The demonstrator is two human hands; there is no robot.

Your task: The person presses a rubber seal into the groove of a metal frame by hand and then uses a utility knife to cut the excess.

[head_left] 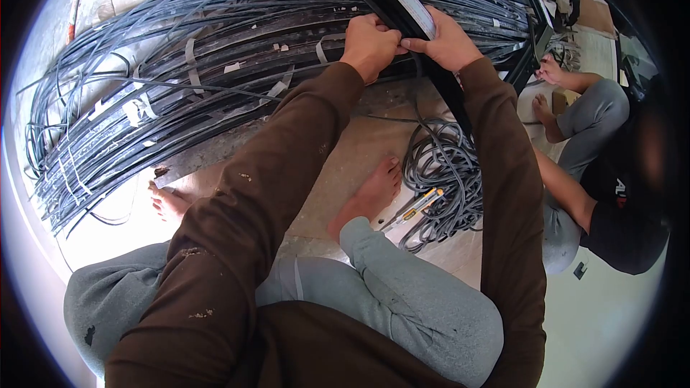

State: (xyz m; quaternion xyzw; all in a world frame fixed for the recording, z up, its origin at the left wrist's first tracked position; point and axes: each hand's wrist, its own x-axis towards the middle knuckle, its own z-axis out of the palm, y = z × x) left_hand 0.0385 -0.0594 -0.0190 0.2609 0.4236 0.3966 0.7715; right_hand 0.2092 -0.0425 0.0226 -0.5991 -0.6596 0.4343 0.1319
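Observation:
A long black profile bar (445, 90) with a white and red printed label slants across the top middle. My right hand (447, 42) is closed around it, thumb over the label side. Against its left edge my left hand (370, 44) is closed in a pinch, fingertips nearly meeting my right thumb; what lies between them is hidden. A thin dark strip (417, 104) hangs below the hands and runs down to a loose coil of grey rubber-like strip (449, 172) on the floor. A yellow and grey box cutter (420, 205) rests at the coil's left edge.
Long bundles of black strips and bars (215, 79), bound with pale tape, stretch across the floor ahead. My bare feet (370, 194) are beside them. On the right sits another person (596, 144) in grey trousers, one hand (550, 70) near a dark frame bar (532, 57).

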